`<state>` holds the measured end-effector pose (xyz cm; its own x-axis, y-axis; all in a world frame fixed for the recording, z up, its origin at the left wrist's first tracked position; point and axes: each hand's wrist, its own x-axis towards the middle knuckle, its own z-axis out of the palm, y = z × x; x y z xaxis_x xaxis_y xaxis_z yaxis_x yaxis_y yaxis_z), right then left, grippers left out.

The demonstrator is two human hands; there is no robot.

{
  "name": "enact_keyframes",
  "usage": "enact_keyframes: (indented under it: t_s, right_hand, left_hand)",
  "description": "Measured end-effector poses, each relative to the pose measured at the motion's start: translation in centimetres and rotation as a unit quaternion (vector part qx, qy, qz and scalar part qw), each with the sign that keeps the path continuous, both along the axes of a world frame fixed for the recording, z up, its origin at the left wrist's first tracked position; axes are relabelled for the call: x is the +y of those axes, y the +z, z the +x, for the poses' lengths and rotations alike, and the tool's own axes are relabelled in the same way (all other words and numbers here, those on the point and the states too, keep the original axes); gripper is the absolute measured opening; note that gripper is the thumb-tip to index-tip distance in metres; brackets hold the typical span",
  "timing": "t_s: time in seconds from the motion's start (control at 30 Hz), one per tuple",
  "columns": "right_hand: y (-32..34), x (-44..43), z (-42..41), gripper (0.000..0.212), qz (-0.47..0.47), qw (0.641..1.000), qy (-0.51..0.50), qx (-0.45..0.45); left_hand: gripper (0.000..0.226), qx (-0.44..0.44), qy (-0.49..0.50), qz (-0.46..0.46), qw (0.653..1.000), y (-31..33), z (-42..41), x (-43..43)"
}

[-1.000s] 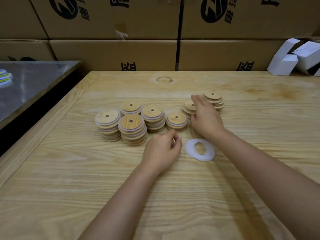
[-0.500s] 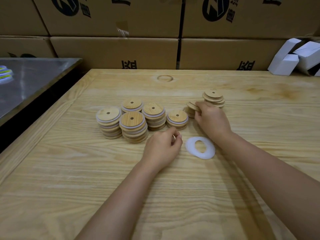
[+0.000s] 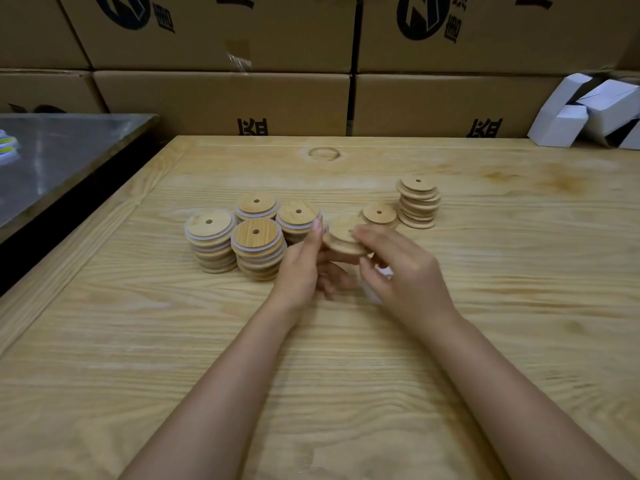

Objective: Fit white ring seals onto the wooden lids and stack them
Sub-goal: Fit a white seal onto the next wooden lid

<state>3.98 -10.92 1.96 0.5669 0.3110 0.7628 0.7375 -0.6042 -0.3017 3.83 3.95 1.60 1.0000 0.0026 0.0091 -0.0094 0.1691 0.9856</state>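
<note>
Pale wood table (image 3: pixel 485 341) fills most of the frame, with a wall of cardboard boxes (image 3: pixel 221 102) across the top, a steel surface (image 3: pixel 62 157) at the upper left and white cartons (image 3: pixel 588 112) at the upper right; none of these enters the work. Left of centre stand the sealed stacks (image 3: pixel 255 237), white edges showing between the discs. They are packed close together, likely so that finished pieces stay apart from stock. Right of centre is the bare stack (image 3: pixel 418 202), with no white in it, and just beside it the short stack (image 3: pixel 379 213), both within your right arm's reach. Your left hand (image 3: pixel 301 268) cradles the wooden lid (image 3: pixel 346 239) from below at mid-frame, one fingertip raised against its left rim. Your right hand (image 3: pixel 405 282) pinches its right edge, fingers on top and thumb beneath. You hold the lid tilted and clear of the table, which I judge leaves its rim free to take a seal. The white ring seal (image 3: pixel 385 271) shows only as a pale sliver under your right hand; whether it is being held cannot be told. Fitting is not yet begun.
</note>
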Motion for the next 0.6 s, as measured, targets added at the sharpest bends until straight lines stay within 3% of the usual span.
enact_keyframes:
  t_s: [0.17, 0.33, 0.47, 0.6]
  right_hand:
    - [-1.0, -0.2, -0.5, 0.025, -0.082, 0.997, 0.011, -0.003]
    - [-0.8, -0.7, 0.1, 0.024, -0.030, 0.998, -0.007, 0.054]
    - [-0.7, -2.1, 0.7, 0.031, -0.002, 0.983, -0.079, 0.165]
    - [-1.4, -3.2, 1.1, 0.033, -0.108, 0.953, -0.120, 0.257]
  left_hand:
    - [0.029, 0.009, -0.020, -0.027, 0.999, 0.1, 0.2, 0.7]
    - [0.024, 0.026, -0.018, -0.019, 0.999, 0.1, 0.3, 0.8]
    - [0.022, 0.031, -0.010, -0.009, 0.999, -0.3, 0.5, 0.6]
    - [0.020, 0.018, -0.016, -0.006, 1.000, -0.4, 0.5, 0.9]
